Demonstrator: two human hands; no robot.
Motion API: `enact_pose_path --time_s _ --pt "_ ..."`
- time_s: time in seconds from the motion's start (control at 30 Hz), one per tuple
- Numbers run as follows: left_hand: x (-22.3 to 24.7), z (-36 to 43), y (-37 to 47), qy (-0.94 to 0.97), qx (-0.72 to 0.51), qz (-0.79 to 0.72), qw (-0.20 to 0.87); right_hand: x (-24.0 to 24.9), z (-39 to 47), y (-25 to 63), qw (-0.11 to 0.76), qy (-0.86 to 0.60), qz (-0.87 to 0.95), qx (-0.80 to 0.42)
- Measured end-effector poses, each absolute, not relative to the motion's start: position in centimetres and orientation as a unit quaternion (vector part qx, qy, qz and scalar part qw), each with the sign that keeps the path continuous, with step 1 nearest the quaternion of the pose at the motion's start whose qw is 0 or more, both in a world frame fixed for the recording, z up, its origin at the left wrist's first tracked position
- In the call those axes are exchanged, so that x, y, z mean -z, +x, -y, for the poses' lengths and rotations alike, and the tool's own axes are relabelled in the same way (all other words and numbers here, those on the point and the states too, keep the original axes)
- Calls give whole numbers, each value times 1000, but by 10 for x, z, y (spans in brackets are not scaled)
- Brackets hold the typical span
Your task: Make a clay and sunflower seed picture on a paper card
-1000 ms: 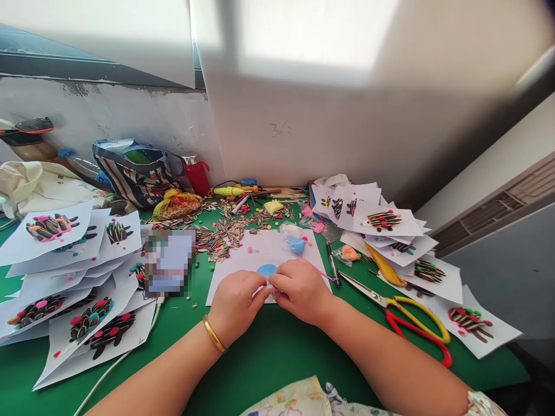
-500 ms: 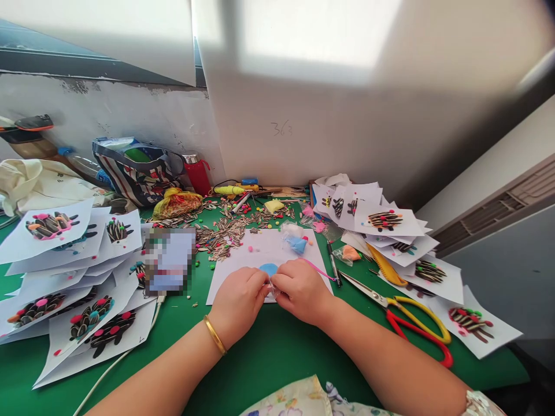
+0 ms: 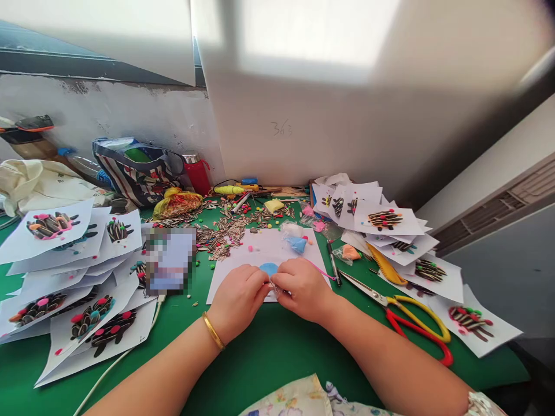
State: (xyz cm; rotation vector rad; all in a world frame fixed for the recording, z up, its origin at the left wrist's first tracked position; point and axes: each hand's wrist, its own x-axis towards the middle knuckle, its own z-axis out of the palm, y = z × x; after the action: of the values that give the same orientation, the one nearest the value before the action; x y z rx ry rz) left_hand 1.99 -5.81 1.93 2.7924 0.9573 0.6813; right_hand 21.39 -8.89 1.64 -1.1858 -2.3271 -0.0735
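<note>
My left hand (image 3: 240, 297), with a gold bangle at the wrist, and my right hand (image 3: 303, 289) meet over the near edge of a white sheet of paper (image 3: 229, 271). Both are closed in a pinch on a small clear plastic bag (image 3: 274, 292), partly hidden by the fingers. Just beyond the fingertips lies a flat blue clay shape (image 3: 269, 268) on the sheet. Farther up the paper sits a blue lump in a clear wrapper (image 3: 297, 244), beside a small pink ball (image 3: 250, 248). A pink strip (image 3: 319, 269) runs out past my right hand.
Scissors (image 3: 392, 301), a black pen (image 3: 333, 263) and a yellow cutter (image 3: 385, 267) lie to the right. Stacked seed-picture cards (image 3: 390, 208) stand there, with more cards (image 3: 87, 260) at left. A phone (image 3: 171, 260), its cable and loose sunflower seeds (image 3: 221, 234) occupy the green table (image 3: 269, 346).
Both hands keep nearly the same place, still pinching the plastic bag. The fingers have shifted only slightly, and nothing else has visibly moved.
</note>
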Motion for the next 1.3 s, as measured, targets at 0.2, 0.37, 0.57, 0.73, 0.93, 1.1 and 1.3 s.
enact_pose_path --time_s 0.2,0.37,0.57,0.73,0.93,1.1,1.3 --pt "-19 60 21 918 -219 -326 51 -14 90 212 259 -436 861 35" --pt "-21 60 21 922 -245 -298 33 -15 90 211 251 -445 859 28" --pt "-20 60 20 904 -301 -294 79 -17 89 213 268 -456 849 21" --pt "-17 59 20 872 -337 -313 166 -15 89 214 265 -455 850 16" --pt "-17 59 20 844 -393 -314 183 -15 88 216 280 -475 834 -9" --pt "-16 59 20 848 -388 -312 181 -14 88 216 292 -473 831 -20" --pt "-16 59 21 847 -382 -320 186 -11 86 215 300 -468 830 -37"
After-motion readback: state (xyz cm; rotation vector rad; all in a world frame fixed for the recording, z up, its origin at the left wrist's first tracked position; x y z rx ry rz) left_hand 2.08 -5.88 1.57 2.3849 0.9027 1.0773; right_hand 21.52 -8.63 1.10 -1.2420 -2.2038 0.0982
